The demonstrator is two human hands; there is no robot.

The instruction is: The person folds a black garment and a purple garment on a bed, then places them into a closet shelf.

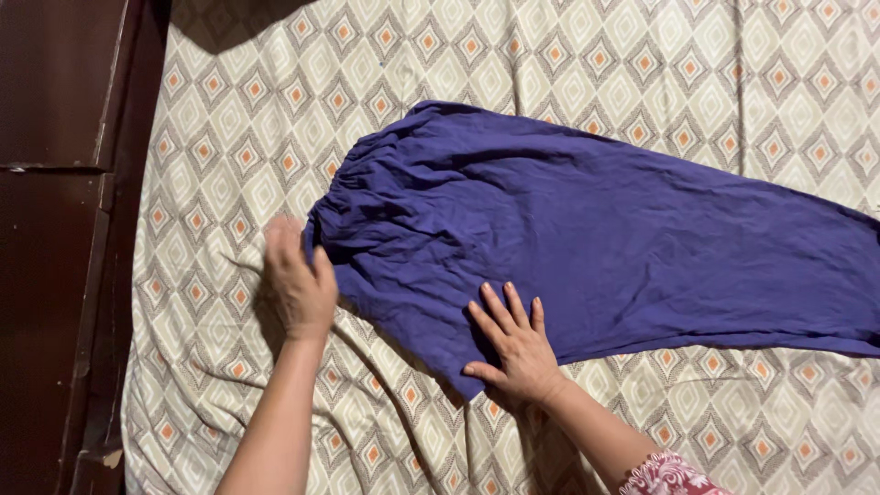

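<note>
A dark purple-blue garment (587,229) with a gathered waistband lies spread flat on a bed, its waistband at the left and its length running off to the right. My left hand (298,280) rests at the waistband's left edge, thumb against the cloth, slightly blurred. My right hand (513,344) lies flat with fingers spread on the garment's lower left corner, pressing it onto the bed. Neither hand visibly grips the cloth.
The bed is covered by a cream sheet (229,128) printed with grey diamonds and orange centres, wrinkled near my arms. A dark brown wooden bed frame or cabinet (55,229) runs down the left side.
</note>
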